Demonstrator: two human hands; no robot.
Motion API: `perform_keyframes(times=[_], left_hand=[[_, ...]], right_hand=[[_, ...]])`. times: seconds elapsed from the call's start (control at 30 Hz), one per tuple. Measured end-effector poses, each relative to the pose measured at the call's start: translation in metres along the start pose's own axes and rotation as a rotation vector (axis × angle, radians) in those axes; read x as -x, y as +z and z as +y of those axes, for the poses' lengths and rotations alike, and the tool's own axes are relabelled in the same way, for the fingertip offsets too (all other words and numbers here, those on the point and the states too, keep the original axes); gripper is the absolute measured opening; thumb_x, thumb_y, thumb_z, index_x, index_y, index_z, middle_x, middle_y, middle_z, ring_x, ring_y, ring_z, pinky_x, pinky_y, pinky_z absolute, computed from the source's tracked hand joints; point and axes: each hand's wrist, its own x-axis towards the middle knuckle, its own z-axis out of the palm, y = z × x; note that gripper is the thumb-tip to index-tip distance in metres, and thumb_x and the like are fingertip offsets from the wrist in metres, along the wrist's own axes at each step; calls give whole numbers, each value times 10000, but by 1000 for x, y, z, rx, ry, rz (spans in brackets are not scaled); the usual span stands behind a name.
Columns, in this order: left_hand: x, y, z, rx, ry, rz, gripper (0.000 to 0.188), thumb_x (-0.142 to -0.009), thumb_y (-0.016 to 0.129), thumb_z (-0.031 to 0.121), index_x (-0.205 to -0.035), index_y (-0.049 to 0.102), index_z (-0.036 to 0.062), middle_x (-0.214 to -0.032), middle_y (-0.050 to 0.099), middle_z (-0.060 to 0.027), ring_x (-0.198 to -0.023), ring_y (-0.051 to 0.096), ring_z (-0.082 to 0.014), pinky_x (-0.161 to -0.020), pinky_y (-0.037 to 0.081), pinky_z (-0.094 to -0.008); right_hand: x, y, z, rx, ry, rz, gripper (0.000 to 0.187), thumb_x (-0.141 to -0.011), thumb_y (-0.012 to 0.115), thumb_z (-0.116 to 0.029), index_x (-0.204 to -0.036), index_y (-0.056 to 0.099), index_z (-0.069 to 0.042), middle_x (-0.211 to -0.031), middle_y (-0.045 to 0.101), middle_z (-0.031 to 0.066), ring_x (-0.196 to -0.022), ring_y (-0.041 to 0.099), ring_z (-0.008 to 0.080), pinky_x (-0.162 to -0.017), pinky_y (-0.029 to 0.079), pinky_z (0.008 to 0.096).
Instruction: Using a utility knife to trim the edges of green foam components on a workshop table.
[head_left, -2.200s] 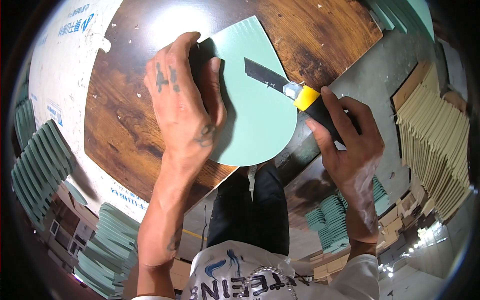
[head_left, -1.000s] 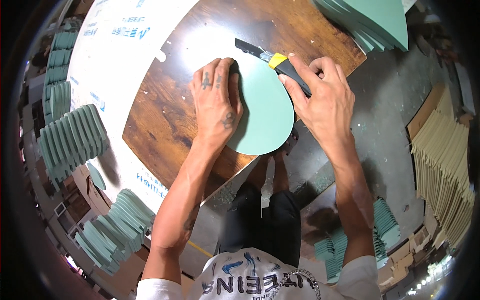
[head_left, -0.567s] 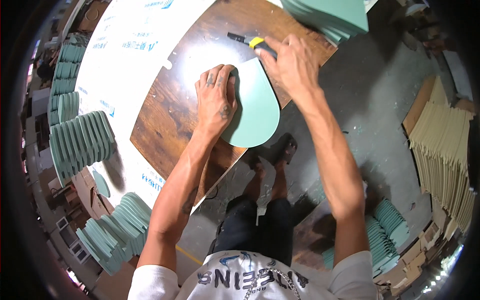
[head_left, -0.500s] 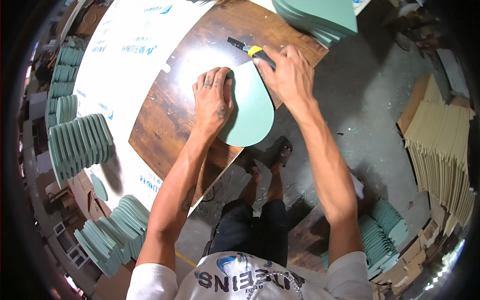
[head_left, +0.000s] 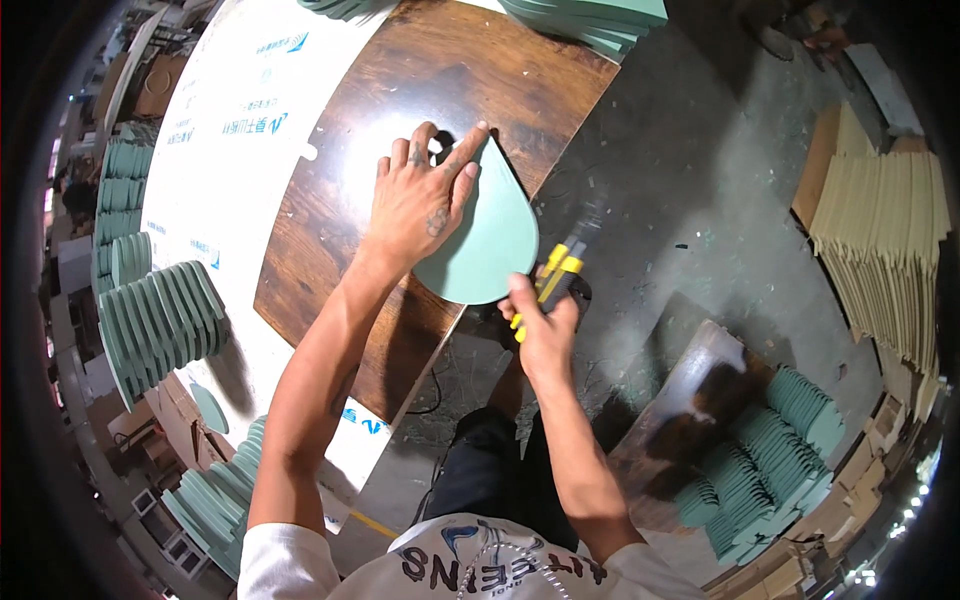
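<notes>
A hand could pass over the brown wood-grain board (head_left: 325, 245) left of the left hand (head_left: 415, 200), which blocks the teardrop-shaped green sheet (head_left: 490, 235). Right hand (head_left: 548, 335) and utility knife (head_left: 560, 272) obstruct the near-right side; 2 green-sheet stacks (head_left: 595, 20) bar the far end.

We list one panel (head_left: 497, 235), mint-green, smooth, low sheen; one board (head_left: 335, 250), brown wood grain, glossy under glare; one cutter (head_left: 553, 285), yellow and dark plastic; one T-shirt (head_left: 425, 548), white cloth; one floor (head_left: 645, 280), grey, matt, concrete-like.
</notes>
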Motion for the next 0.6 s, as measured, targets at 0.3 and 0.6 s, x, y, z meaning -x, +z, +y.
perform_keyframes(times=[0.3, 0.6], left_hand=[[31, 1, -4, -142, -75, -29, 597, -1066, 442, 424, -1609, 334, 203, -1621, 313, -237, -1436, 372, -456, -1160, 304, -634], [63, -41, 30, 212, 345, -34, 767, -888, 760, 358, -1533, 434, 101, -1564, 441, -177, -1363, 512, -374, -1094, 437, -551]], right_hand=[[-66, -7, -40, 154, -229, -54, 417, -928, 776, -275, -1070, 688, 106, -886, 682, 48, -815, 601, 121, -750, 488, 289], [-67, 2, -110, -35, 99, -225, 273, -967, 724, -275, -1004, 664, -11, -816, 690, 71, -621, 595, 97, -537, 467, 269]])
